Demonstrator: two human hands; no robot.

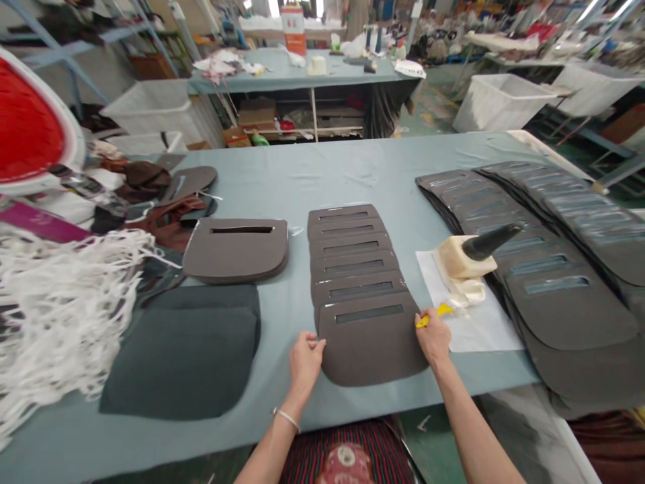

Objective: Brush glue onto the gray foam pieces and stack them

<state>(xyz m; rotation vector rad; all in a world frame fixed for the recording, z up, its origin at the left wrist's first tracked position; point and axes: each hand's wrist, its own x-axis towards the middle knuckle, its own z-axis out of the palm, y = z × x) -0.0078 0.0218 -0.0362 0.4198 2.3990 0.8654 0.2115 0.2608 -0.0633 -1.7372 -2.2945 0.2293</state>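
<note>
A row of overlapping dark grey-brown panels, each with a long slot, lies in front of me. The nearest slotted panel (pixel 373 349) is on top of the row. My left hand (pixel 305 363) is closed, with thumb and fingertips pinching that panel's left edge. At its right edge, my right hand (pixel 434 337) is wrapped round a yellow-handled brush (pixel 444 309) and touches the panel too. The brush head reaches white paste on a white sheet (pixel 486 329). Above it lies a cream container with a black nozzle (pixel 459 255), tipped on its side.
Rows of glossy-edged slotted panels (pixel 569 255) cover the table's right side. A slotted panel stack (pixel 236 249) and dark green-grey fabric pieces (pixel 186 349) lie left, beside a heap of white cord (pixel 65 316). Another table (pixel 347 77) and white bins (pixel 504 101) stand beyond.
</note>
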